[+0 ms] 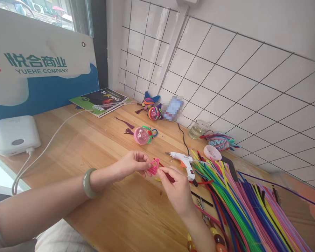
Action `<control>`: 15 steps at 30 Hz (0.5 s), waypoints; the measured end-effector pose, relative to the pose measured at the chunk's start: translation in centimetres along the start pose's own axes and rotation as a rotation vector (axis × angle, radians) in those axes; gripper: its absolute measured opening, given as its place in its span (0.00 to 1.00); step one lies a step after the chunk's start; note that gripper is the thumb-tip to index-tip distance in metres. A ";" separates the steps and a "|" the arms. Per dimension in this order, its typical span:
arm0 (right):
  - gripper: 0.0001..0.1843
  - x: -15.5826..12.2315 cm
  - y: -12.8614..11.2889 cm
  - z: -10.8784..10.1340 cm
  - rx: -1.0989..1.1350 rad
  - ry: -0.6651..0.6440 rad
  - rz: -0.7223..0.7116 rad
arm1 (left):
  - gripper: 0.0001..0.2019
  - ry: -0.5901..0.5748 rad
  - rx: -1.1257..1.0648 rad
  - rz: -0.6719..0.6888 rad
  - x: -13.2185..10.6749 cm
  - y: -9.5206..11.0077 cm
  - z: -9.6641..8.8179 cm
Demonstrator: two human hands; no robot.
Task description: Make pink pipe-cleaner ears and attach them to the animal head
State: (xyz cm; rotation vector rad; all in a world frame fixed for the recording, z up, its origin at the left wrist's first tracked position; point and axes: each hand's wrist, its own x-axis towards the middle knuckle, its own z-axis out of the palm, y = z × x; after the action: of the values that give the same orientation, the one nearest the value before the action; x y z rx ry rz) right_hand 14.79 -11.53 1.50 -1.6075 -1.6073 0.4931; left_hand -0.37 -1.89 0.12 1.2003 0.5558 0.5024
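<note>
My left hand [132,163] and my right hand [176,189] meet over the wooden table [99,154]. Both pinch a small pink pipe-cleaner shape [153,167], bent into a triangle, held between them just above the tabletop. The left wrist wears a pale green bangle [88,182]. A red pipe cleaner [170,177] runs under my right fingers. A beaded bracelet [215,241] shows on the right wrist.
A white hot glue gun [185,162] lies just beyond my hands. Several coloured pipe cleaners [241,203] fan out at right. A pink ball [141,135], finished craft fish [151,107], a glass jar [198,129], a white power bank [17,134] and a booklet [102,100] lie further off.
</note>
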 end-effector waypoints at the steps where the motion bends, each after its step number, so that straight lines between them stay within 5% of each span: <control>1: 0.11 0.0 0.0 0.1 0.003 -0.001 0.001 | 0.10 -0.001 0.003 0.003 0.0 0.0 0.0; 15: 0.13 0.1 0.0 -0.4 -0.066 -0.039 -0.034 | 0.11 -0.026 0.026 0.017 0.0 -0.1 0.1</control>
State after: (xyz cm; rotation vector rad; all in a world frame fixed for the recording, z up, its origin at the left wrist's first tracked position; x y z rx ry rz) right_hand 15.11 -11.48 1.73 -1.6251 -1.6928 0.4600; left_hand -0.34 -2.00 0.03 1.2352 0.5315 0.4945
